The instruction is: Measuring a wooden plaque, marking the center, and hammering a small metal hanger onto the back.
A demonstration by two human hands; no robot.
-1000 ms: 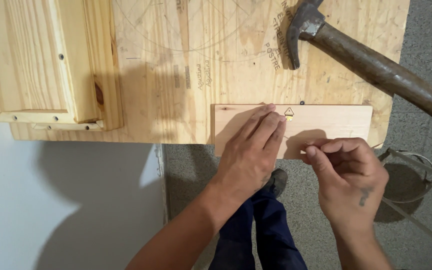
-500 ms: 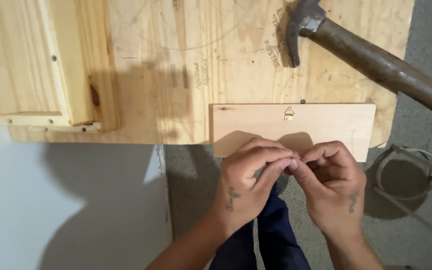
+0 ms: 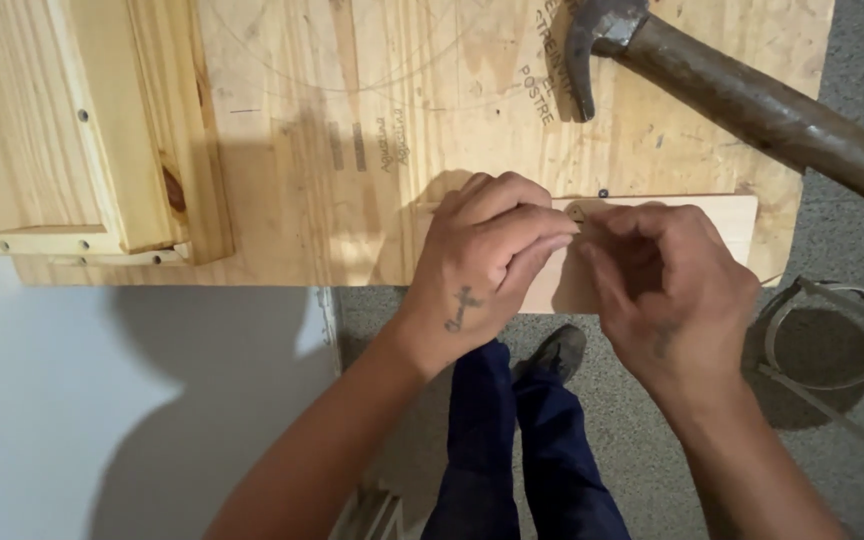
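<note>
A small pale wooden board [image 3: 722,225] lies on the plywood sheet [image 3: 432,110], at its near edge. A tiny brass hanger [image 3: 578,210] sits at the board's top edge. My left hand [image 3: 487,260] rests over the board's left part, its fingertips pinched together right at the hanger. My right hand [image 3: 672,285] covers the board's middle, fingers curled, with the tips meeting those of the left hand. Anything small pinched between the fingers is hidden.
A claw hammer [image 3: 742,95] with a rusty head and brown handle lies across the plywood's far right corner. A pine frame piece [image 3: 82,130] lies at the left. Below are a white surface [image 3: 102,400], grey floor, my legs and shoe [image 3: 552,352], and a wire ring stand [image 3: 832,335].
Both hands have moved up from below the board onto it. Their pinched fingertips, which met in the air half a second ago, are now at the brass hanger.
</note>
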